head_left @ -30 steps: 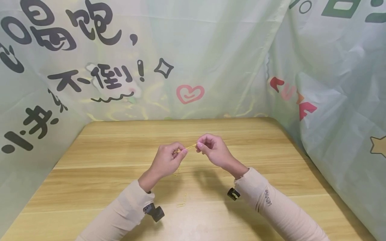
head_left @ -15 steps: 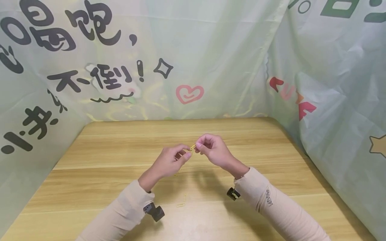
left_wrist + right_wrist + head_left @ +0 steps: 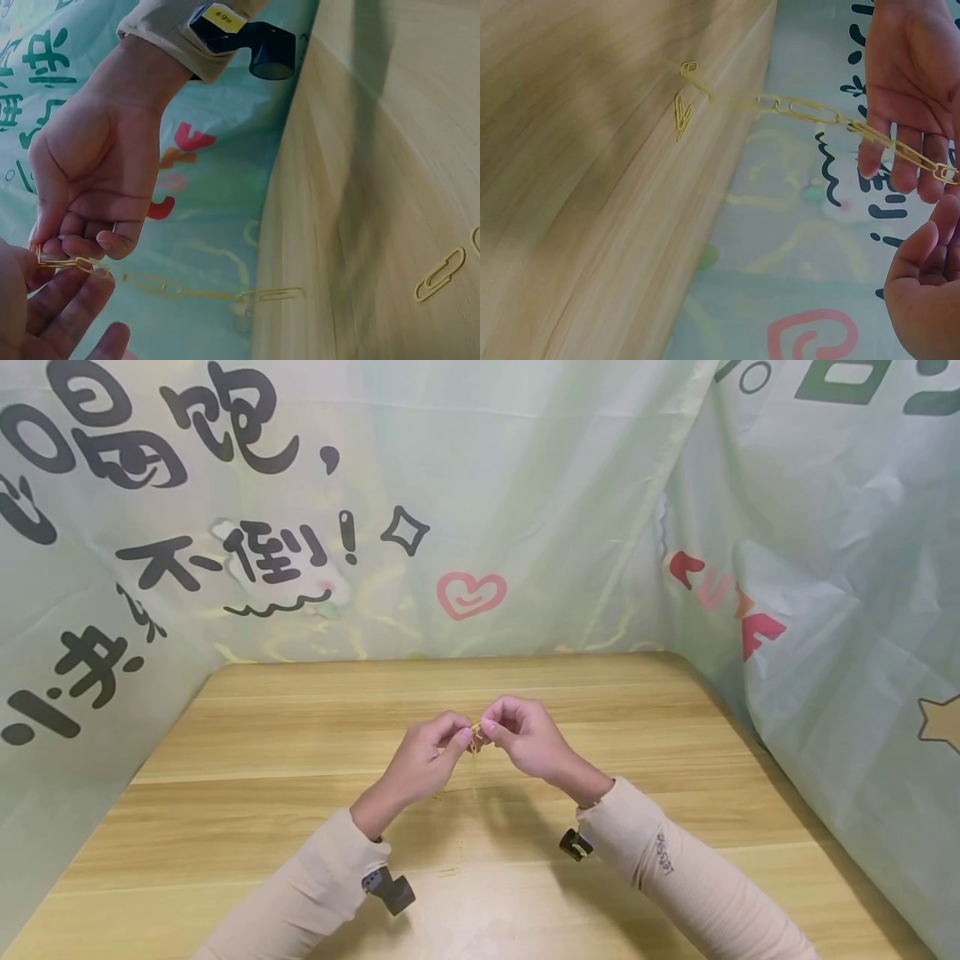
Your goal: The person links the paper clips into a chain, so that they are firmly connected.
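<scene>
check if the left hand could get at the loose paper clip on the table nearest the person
Likely yes: nothing shows between the left hand and that paper clip. It holds the paper-clip chain, though, so it may need to let go first.

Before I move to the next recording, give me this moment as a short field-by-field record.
Left hand: pinches yellow wire paper-clip chain
Right hand: pinches at the chain's upper end, close to the left hand
Chain: hangs down; whether its lower end touches the table is unclear
Surface: light-brown wood-grain table
On it: loose yellow wire paper clips, exact count unclear
Backdrop: pale green printed fabric
</scene>
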Demonstrator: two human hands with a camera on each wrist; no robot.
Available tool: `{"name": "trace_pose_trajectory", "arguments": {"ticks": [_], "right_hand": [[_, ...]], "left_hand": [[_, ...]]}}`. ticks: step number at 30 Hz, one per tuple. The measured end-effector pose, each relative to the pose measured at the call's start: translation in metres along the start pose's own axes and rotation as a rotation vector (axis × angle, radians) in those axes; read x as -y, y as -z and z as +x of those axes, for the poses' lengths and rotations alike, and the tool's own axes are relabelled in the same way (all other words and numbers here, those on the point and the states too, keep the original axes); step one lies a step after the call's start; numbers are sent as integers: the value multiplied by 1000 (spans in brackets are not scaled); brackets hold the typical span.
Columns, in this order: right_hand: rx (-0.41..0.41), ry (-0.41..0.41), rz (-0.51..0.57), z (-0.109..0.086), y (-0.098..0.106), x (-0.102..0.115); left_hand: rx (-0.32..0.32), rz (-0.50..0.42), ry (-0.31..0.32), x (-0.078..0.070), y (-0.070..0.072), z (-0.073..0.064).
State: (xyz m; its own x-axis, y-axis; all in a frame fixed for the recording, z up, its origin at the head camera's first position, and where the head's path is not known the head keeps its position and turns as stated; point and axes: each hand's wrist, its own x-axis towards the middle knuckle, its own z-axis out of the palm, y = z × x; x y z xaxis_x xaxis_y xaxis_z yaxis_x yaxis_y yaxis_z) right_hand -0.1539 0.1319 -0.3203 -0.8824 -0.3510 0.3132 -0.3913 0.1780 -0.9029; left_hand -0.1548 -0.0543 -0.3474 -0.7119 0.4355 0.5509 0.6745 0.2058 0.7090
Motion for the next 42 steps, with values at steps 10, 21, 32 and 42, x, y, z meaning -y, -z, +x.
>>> {"name": "trace_pose_trajectory", "arguments": {"ticks": [10, 21, 32, 42], "right_hand": [[32, 60, -41, 0, -2, -2], [59, 74, -52, 1, -5, 3], [66, 66, -45, 0, -5, 5], [107, 73, -58, -2, -5, 5]], "left_hand": [[-21, 144, -175, 4, 0, 0], [-61, 125, -232, 6, 0, 0], [-17, 82, -222, 7, 4, -1], [-124, 167, -308, 12, 5, -1]]}}
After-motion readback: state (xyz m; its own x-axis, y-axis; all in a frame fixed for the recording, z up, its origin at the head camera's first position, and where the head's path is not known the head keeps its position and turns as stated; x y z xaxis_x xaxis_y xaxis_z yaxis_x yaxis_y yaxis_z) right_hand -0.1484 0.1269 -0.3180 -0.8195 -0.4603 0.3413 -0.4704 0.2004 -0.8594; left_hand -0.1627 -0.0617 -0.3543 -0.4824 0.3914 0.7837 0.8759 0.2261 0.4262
